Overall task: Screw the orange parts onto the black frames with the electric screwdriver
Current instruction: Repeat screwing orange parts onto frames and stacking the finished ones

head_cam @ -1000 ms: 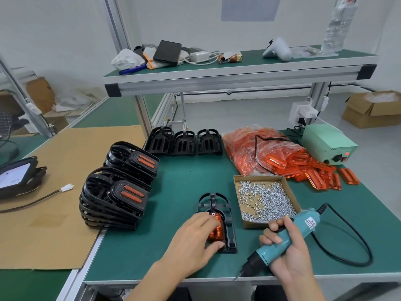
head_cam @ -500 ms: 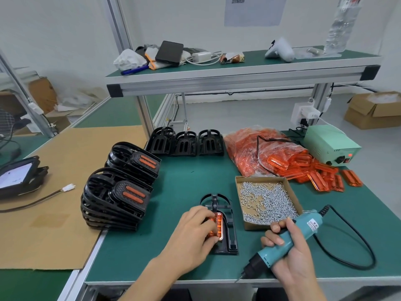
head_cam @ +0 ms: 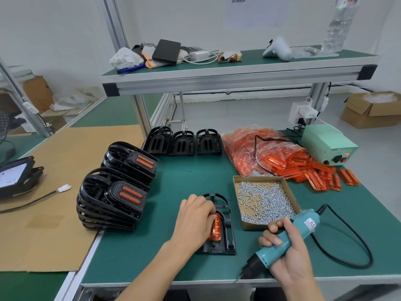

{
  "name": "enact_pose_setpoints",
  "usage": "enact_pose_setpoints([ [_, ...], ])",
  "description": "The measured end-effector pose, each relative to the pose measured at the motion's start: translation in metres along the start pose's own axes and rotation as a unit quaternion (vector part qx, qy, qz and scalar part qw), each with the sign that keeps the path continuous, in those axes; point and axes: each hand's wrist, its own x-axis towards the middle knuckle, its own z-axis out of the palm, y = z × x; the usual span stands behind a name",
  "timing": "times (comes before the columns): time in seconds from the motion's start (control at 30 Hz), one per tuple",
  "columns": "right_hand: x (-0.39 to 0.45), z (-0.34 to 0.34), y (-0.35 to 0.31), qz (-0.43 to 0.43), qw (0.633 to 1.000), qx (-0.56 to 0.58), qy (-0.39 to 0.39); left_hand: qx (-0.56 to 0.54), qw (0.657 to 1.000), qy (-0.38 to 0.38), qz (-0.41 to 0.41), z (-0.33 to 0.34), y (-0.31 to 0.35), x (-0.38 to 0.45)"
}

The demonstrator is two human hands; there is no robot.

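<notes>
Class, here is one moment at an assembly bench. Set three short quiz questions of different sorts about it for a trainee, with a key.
1. True or false: the right hand holds the electric screwdriver with its bit on a screw.
2. Which lies nearest the box of screws? A) the bag of orange parts B) the white controller C) the tablet
3. Fill in: the left hand rests on an orange part seated in a black ____.

Key: 1 false, the bit hangs off the table's front edge; 2 A; 3 frame.
</notes>
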Motion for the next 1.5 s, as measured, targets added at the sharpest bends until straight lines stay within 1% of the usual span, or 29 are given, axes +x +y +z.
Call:
enact_pose_setpoints([
  [0.23, 0.002, -0.002, 0.0, 0.0, 1.0, -0.003, -0.002, 0.008, 1.0, -0.009, 0.006, 0.002, -0.005, -0.001],
  [0.57, 0.001, -0.001, 0.0, -0.003, 1.0, -0.006, -0.002, -0.028, 0.999, -0.038, 0.021, 0.0, -0.007, 0.0],
  [0.8, 0.0, 0.0, 0.0, 0.0, 1.0, -0.006, -0.001, -0.003, 1.0, -0.025, 0.018, 0.003, -0.003, -0.006],
  [0.9, 0.001, 0.0, 0.0, 0.0, 1.0, -0.002, -0.002, 0.014, 1.0, -0.017, 0.004, 0.004, -0.002, -0.006],
  [1.07, 0.001, -0.002, 0.0, 0.001, 1.0, -0.003, -0.002, 0.016, 1.0, -0.022, -0.002, 0.006, -0.002, -0.006],
  [1.2, 0.001, -0.003, 0.0, 0.0, 1.0, -0.002, -0.002, 0.011, 0.999, -0.032, 0.014, 0.003, 0.0, -0.009],
  [1.5, 0.001, -0.003, 0.0, -0.001, 1.0, 0.0, -0.006, 0.016, 1.0, -0.025, -0.006, 0.003, 0.002, -0.011],
])
